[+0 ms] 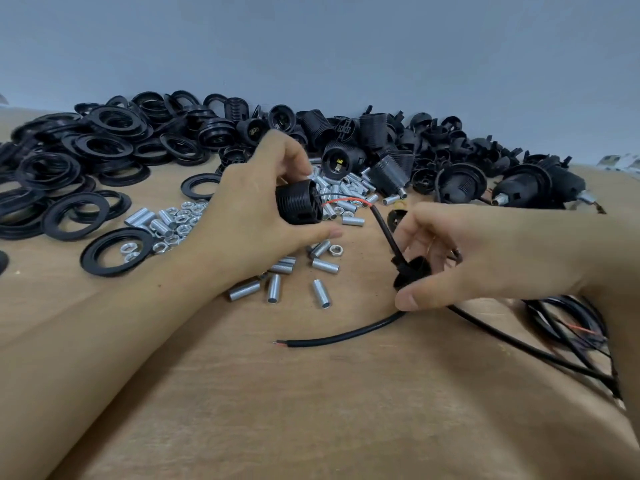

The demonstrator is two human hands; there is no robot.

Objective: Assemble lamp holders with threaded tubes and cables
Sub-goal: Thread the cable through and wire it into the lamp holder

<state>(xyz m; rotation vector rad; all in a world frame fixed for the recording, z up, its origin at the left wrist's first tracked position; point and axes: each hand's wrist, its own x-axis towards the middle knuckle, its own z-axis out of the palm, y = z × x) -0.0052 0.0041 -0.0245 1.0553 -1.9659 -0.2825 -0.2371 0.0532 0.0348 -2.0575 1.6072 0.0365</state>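
- Gripping a black ribbed lamp holder body (298,202), the left hand (256,209) has its fingers curled over the top and its thumb underneath; the body is held above the wooden table (311,410), long axis roughly level, wired end pointing right.
- Red and black wires (346,201) run from that end to a black cable (382,226) slanting down-right.
- Right hand (478,258), right of the holder body, pinches a black cap (414,273) threaded on the cable.
- Cable's free end (287,343) lies on the table below the holder body.
- Threaded tubes (322,293) and nuts (180,220) lie scattered under it; black rings (104,147) to its left.
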